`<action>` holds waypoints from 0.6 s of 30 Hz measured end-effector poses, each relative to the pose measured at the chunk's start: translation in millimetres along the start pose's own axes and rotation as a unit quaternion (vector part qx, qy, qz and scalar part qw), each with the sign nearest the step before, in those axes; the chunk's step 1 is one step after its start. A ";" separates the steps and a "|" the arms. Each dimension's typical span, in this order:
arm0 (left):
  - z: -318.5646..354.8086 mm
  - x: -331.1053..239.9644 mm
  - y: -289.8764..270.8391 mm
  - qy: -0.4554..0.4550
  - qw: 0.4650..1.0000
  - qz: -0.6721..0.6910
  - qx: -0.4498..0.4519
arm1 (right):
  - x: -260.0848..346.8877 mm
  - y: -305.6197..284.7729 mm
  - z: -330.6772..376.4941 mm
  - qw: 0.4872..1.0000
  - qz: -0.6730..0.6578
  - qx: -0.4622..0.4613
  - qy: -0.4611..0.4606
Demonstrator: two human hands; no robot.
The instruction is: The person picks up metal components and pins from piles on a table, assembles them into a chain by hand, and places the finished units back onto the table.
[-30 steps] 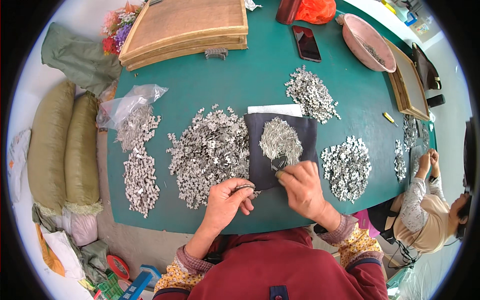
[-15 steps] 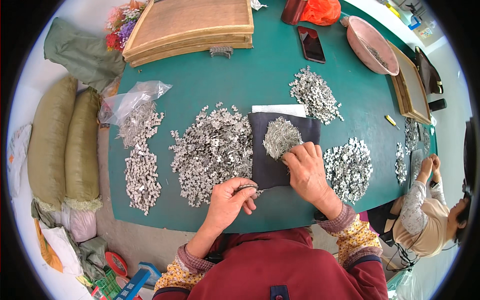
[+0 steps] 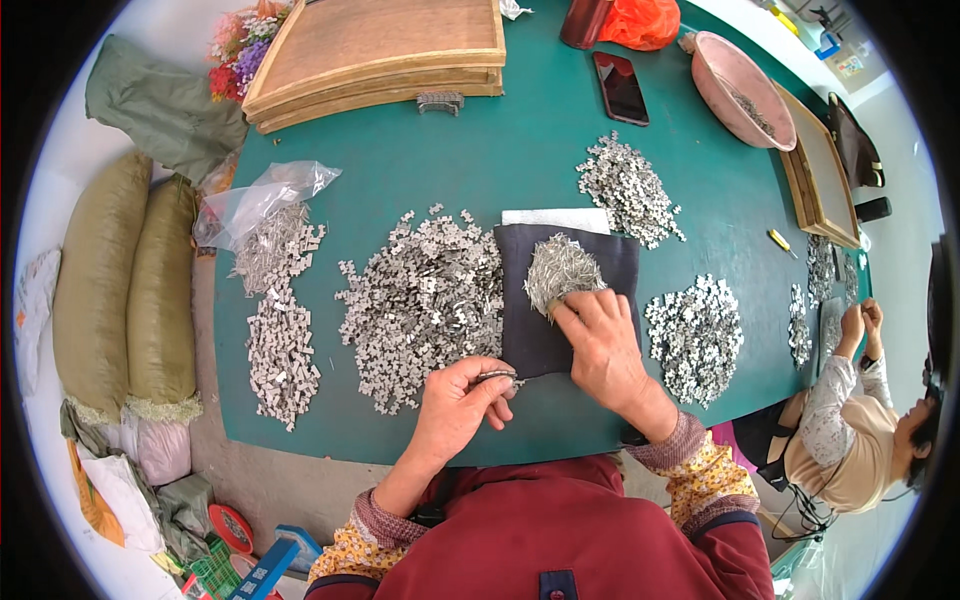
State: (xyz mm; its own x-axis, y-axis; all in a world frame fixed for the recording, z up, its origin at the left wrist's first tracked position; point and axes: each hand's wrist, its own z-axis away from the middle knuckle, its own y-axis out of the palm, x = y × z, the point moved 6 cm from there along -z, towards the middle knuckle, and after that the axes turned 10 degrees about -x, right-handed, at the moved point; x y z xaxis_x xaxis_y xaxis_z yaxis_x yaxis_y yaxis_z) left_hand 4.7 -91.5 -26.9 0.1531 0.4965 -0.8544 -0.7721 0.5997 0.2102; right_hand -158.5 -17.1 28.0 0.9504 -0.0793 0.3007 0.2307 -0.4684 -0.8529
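Observation:
My left hand (image 3: 458, 408) is closed around a short strip of joined metal links (image 3: 494, 375), pinched between thumb and fingers near the table's front edge. My right hand (image 3: 604, 352) reaches over a dark cloth (image 3: 527, 338), its thumb and index finger pressed together at the lower edge of a heap of thin silvery pins (image 3: 562, 272). Whether a pin is between those fingertips is hidden. To the left of the cloth spreads a large pile of small grey metal link pieces (image 3: 425, 300). Another pile of link pieces (image 3: 695, 340) lies beside my right hand.
Further link piles (image 3: 628, 190) lie on the green table (image 3: 420, 150). A clear plastic bag (image 3: 262, 205) with pins is at left. Wooden trays (image 3: 380, 60), a phone (image 3: 621, 88) and a pink basin (image 3: 730, 90) stand at the back. A co-worker (image 3: 850, 430) sits at right.
My right hand has shifted slightly left, its fingertips now against the pin heap's lower edge. My left hand keeps its place with the link strip.

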 end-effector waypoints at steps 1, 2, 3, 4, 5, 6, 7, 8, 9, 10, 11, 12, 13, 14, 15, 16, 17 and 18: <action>0.4 0.2 -0.9 -0.005 1.000 -0.001 -0.001 | 4.5 -1.0 2.9 1.000 -0.001 0.000 -0.001; 0.4 0.2 -1.9 -0.005 1.000 -0.001 -0.003 | 10.7 -0.1 7.0 1.000 -0.018 0.019 -0.011; 0.0 -0.6 -2.9 0.002 1.000 0.000 -0.004 | 16.5 0.7 10.9 0.998 -0.035 0.039 -0.022; -0.2 -1.2 -3.1 0.008 1.000 0.001 -0.006 | 20.4 -2.0 14.2 0.998 -0.044 0.034 -0.033; -0.1 -1.0 -3.4 0.008 1.000 0.002 -0.006 | 20.4 -3.1 17.2 0.998 -0.044 0.035 -0.033; -0.1 -0.9 -4.1 0.009 1.000 0.001 -0.008 | 19.2 -4.9 20.2 0.998 -0.054 0.033 -0.031; -0.1 -0.9 -4.3 0.010 1.000 0.000 -0.009 | 17.8 -6.5 22.3 0.997 -0.064 0.030 -0.027; 0.1 -0.7 -4.0 0.009 1.000 0.000 -0.009 | 14.7 -10.3 20.7 0.997 -0.071 0.016 -0.012; 0.6 -0.3 -3.6 0.006 1.000 -0.005 -0.007 | 12.8 -10.9 20.2 0.997 -0.071 0.016 -0.012; 0.4 -0.3 -2.8 0.004 1.000 -0.009 -0.005 | 8.1 -12.7 18.9 0.998 -0.067 0.006 0.009; 0.3 -0.6 -2.6 0.004 1.000 -0.009 -0.004 | 4.1 -14.0 17.6 0.998 -0.064 -0.004 0.030; 0.3 -1.0 -2.6 0.006 1.000 -0.011 -0.004 | 3.5 -14.2 16.0 0.997 -0.063 -0.026 0.031; 0.3 -0.9 -2.8 0.007 1.000 -0.013 -0.005 | 3.9 -12.3 15.3 0.997 -0.064 -0.026 0.031; 0.3 -0.9 -3.0 0.006 1.000 -0.013 -0.005 | 4.8 -10.8 14.8 0.996 -0.074 -0.028 0.030; 0.2 -1.1 -3.1 0.006 1.000 -0.016 -0.006 | 6.0 -9.2 14.5 0.996 -0.085 -0.030 0.028; 0.1 -1.5 -3.3 0.006 1.000 -0.019 -0.007 | 7.6 -7.3 14.1 0.996 -0.085 -0.030 0.028; 0.6 -2.5 -3.2 0.006 1.000 -0.019 -0.008 | 10.4 -5.1 13.9 0.995 -0.093 -0.028 0.019; 1.5 -4.1 -2.6 0.008 1.000 -0.016 -0.007 | 12.7 -2.9 13.8 0.995 -0.101 -0.026 0.011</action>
State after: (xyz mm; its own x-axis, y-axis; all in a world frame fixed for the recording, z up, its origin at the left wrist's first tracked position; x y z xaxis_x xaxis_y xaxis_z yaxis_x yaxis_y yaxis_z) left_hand 7.0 -94.2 -23.3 0.1682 0.4676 -0.8678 -0.7752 0.6066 0.1766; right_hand -144.3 -4.6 28.4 0.8812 0.0021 0.4728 0.4044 -0.5216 -0.7513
